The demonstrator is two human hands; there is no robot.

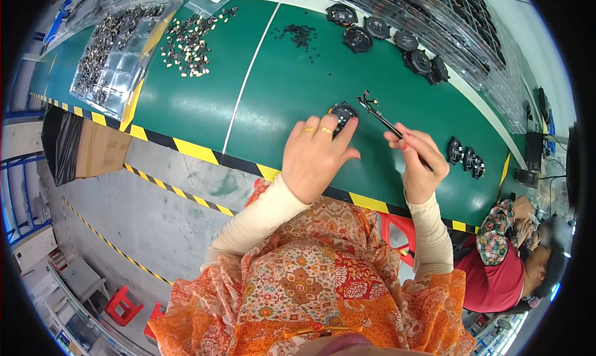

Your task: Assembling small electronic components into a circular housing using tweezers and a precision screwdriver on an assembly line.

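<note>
My left hand (318, 154) steadies a small black watch-like housing (343, 115) on the green tabletop, its fingers closed around the near side and partly covering it. My right hand (423, 160) pinches black tweezers (386, 122) like a pen. At their tips is a small dark part with pale ends (370, 99), just right of the housing and apart from it. Farther back lies a scatter of tiny black pieces (300, 37). To its left spreads a pile of small black and cream parts (186, 45).
Several black housings (377, 27) line the table's far side, with stacked clear trays (428, 14) behind. More housings (465, 156) sit at the right. A bagged tray of small parts (112, 58) lies far left. Striped tape (197, 151) marks the near edge. A co-worker (500, 275) sits at the right.
</note>
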